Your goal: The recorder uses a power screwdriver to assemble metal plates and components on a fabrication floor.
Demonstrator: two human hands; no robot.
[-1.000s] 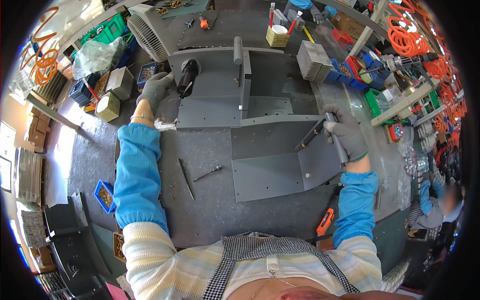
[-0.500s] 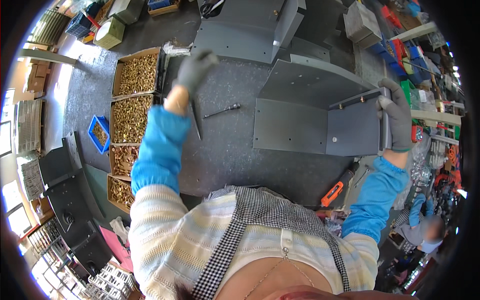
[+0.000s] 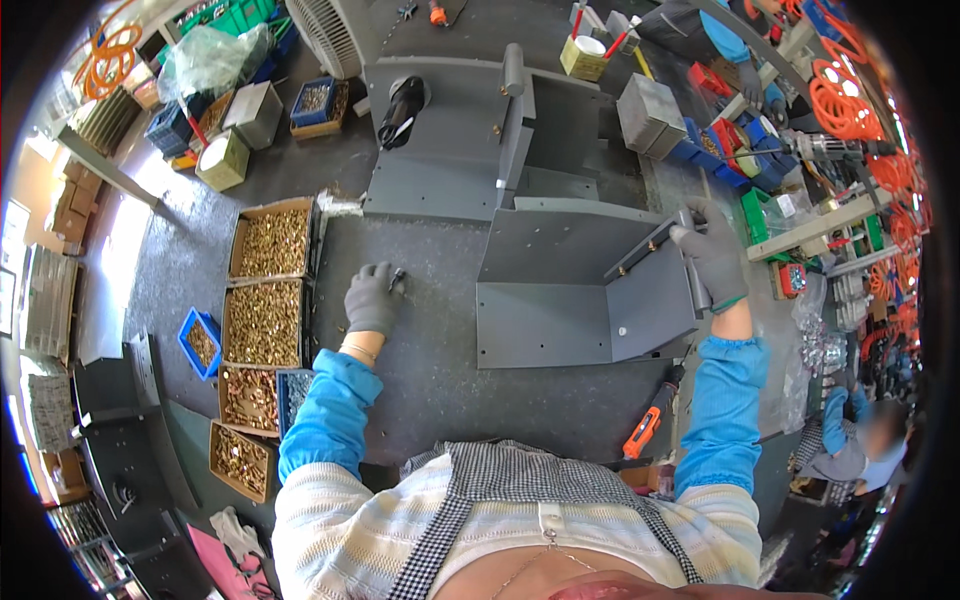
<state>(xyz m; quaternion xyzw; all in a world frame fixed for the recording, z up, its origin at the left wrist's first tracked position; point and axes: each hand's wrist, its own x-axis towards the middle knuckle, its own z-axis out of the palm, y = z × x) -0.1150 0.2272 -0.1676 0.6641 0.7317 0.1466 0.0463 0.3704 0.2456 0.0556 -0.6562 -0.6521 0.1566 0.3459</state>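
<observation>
My left hand [image 3: 373, 298], in a grey glove, rests low over the dark tabletop with its fingers closed. A short dark metal tip [image 3: 398, 275], like the socket end of a rod, sticks out beside the fingers; the rest is hidden by the glove. My right hand [image 3: 714, 252], also gloved, is wrapped round the raised right edge of a bent grey sheet-metal housing [image 3: 545, 322]. This housing has a tall back wall, a flat base and an upright right side, with small brass-coloured fittings along a strip and one pale round fitting.
Cardboard boxes of brass-coloured fasteners [image 3: 262, 322] line the left, near a small blue bin [image 3: 200, 342]. An orange-and-black power driver [image 3: 652, 415] lies at the front right. Behind stands another grey housing [image 3: 435, 180] with a black tool [image 3: 403, 112]. Another person's hand [image 3: 750, 80] shows far right.
My left hand has come down onto the table and closed on a tool there. The socket rod and pointed tool no longer show on the tabletop. My right hand keeps its grip; the view has shifted.
</observation>
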